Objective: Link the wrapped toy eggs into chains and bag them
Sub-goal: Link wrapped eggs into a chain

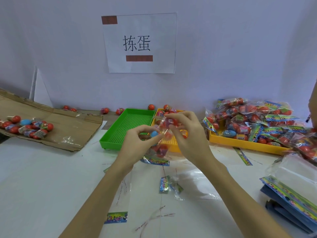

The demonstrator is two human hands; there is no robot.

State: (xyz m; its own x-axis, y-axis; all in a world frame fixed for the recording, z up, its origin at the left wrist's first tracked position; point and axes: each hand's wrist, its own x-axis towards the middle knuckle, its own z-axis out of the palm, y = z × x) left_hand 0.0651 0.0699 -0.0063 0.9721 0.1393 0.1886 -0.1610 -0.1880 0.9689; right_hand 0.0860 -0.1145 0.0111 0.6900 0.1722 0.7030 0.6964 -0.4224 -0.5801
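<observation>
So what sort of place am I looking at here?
Probably a small hand-packing workstation for toys. A printed paper sign hangs on the wall, perforated green and yellow plastic trays sit on the white table, and filled clear bags of red toy eggs are piled at the right.

Chain of wrapped toy eggs [161, 134] held up over tabletop, in clear crinkled wrap: blue egg [154, 134] at left end, red and pink eggs above right, more red ones hanging below. Loose wrapped eggs [29, 127] heaped on cardboard far left. Bagged eggs [257, 124] piled at right, colourful header cards showing.
</observation>
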